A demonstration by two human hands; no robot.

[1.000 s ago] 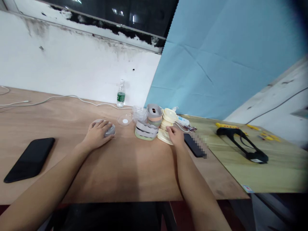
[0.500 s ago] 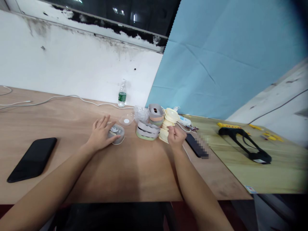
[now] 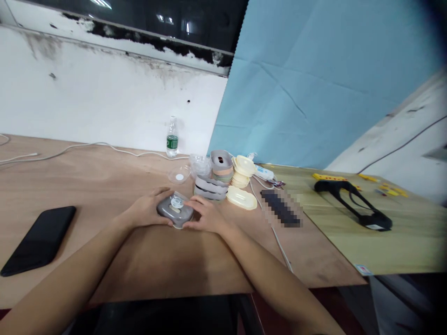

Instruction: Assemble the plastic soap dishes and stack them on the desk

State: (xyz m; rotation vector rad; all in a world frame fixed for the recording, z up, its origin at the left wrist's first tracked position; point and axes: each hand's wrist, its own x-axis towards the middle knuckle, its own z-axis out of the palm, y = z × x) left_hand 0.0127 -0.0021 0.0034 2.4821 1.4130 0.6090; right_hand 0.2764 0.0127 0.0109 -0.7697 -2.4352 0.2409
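A small grey soap box with a see-through lid and a round white sticker rests on the table in front of me. My left hand is wrapped round its left side, thumb along the near edge. My right hand grips the opposite side, with fingers on top near the sticker. Just behind the box lies one clear lid with a white round label. Grey wavy-edged rims stand stacked to the right, and a cream oval tray lies beside them.
Nested clear lids, stacked grey and coloured trays and a cream stack stand at the back. A water bottle is by the wall. Phones lie left and right; a black strap is far right.
My right hand has moved left from the cream pieces to the soap box. A cream tray now lies flat where it was. My left hand has closed round the box, which sits nearer me.
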